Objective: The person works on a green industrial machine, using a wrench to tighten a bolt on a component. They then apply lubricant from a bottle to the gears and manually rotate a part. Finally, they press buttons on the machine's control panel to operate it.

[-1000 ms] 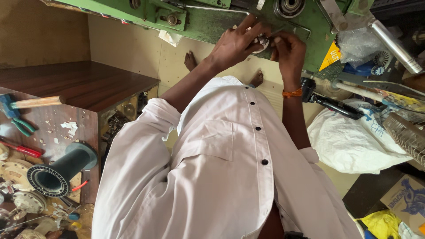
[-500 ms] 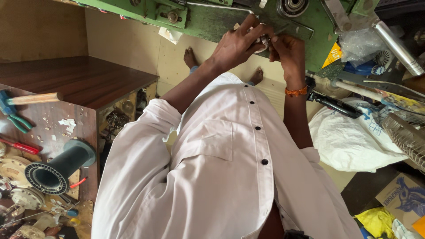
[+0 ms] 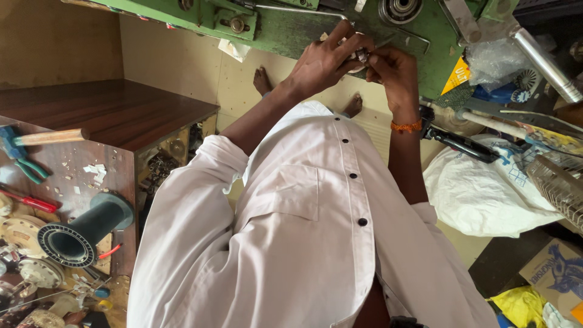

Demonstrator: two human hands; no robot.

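Grip: both our hands close on a small metal part point(image 3: 359, 56), the left hand point(image 3: 322, 64) wrapped over it from the left, the right hand point(image 3: 392, 70) pinching it with thumb and fingertips from the right.
Part: small and mostly hidden by our fingers; we cannot tell its shape. We hold it in the air, just in front of the green machine point(image 3: 285, 27).
Wrist: an orange band point(image 3: 405, 126) circles our right wrist.
Machine: a green painted metal body runs along the top, with a bolt point(image 3: 237, 24) on a bracket, a round bearing opening point(image 3: 399, 9) near the top edge, and a thin rod point(image 3: 297, 9) across its face.
Clothing: our white shirt point(image 3: 291, 243) with dark buttons fills the middle.
Floor: pale tiles below the machine, with our bare feet point(image 3: 262, 79) on them.
Workbench: a brown wooden bench point(image 3: 103, 115) stands at left. Near its front left edge lie a wooden-handled hammer point(image 3: 48, 137), green-handled pliers point(image 3: 29, 170), a red screwdriver point(image 3: 27, 200) and a black tube point(image 3: 85, 229).
Right side: a shiny metal pipe point(image 3: 543, 58), a white sack point(image 3: 486, 194), a cardboard box point(image 3: 555, 273) at the lower right corner.
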